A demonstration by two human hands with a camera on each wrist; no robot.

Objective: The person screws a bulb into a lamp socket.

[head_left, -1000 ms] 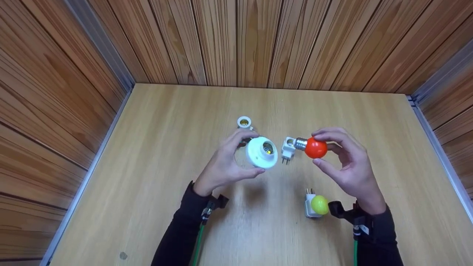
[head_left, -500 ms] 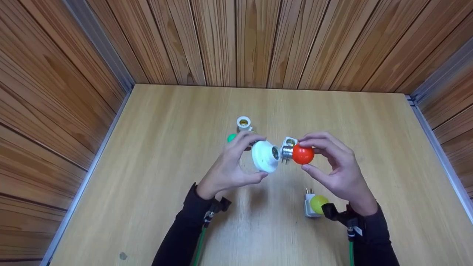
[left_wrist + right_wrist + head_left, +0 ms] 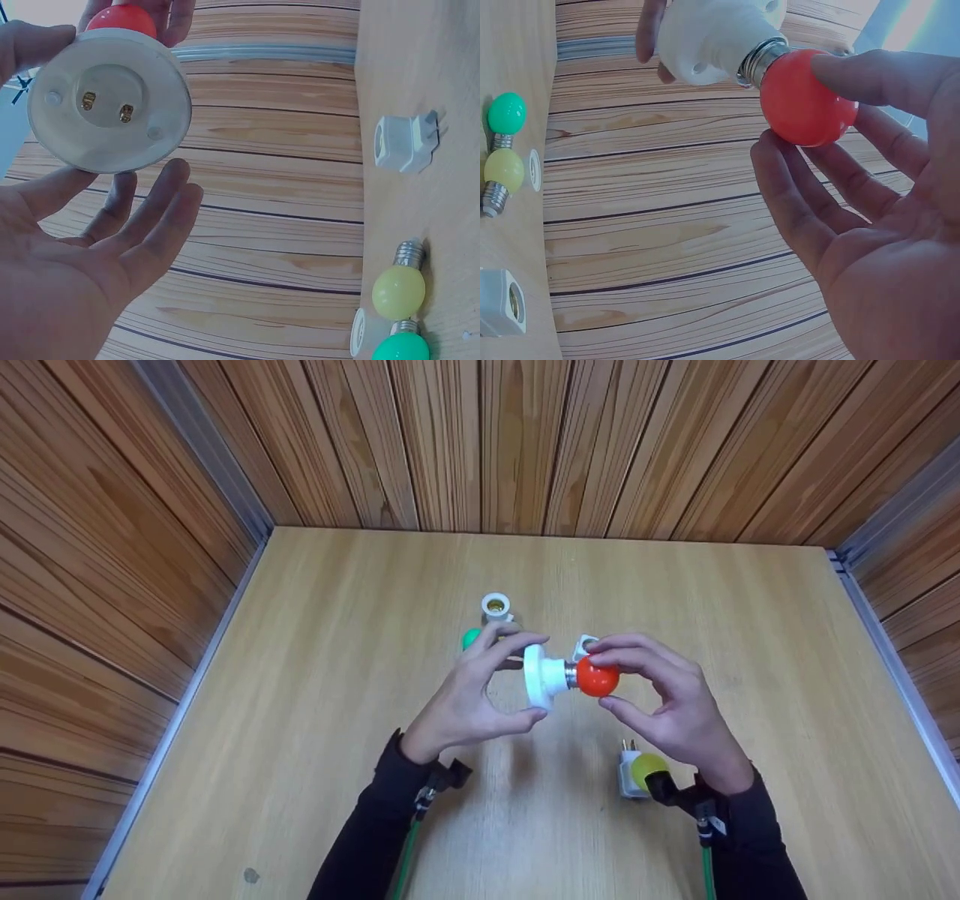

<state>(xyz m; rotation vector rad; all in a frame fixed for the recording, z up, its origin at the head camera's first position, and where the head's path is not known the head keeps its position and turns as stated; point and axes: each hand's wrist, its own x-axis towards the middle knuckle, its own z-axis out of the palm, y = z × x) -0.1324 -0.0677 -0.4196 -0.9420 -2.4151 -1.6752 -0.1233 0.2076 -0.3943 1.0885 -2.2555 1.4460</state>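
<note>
Between thumb and fingers my left hand (image 3: 469, 690) holds a round white lamp socket (image 3: 541, 675) by the edge of its base, mouth turned to the right. In the left wrist view the socket's flat back (image 3: 112, 139) shows two brass screws. My right hand (image 3: 671, 701) pinches a red light bulb (image 3: 598, 676) by its globe. The bulb's metal screw base (image 3: 763, 61) sits at the socket's mouth, with part of its thread still showing in the right wrist view. Both things are held up above the table.
Behind the hands stand a white socket (image 3: 496, 606) and a plug-in socket (image 3: 585, 645), partly covered by the right fingers. A green bulb (image 3: 507, 112) and a yellow bulb (image 3: 504, 171) lie near them. Closer in lies a white plug adapter (image 3: 630, 772) with a yellow-green bulb (image 3: 647, 769).
My right hand has moved left with the red bulb, bringing its screw base to the socket's mouth. My left hand has turned the socket so its mouth faces right.
</note>
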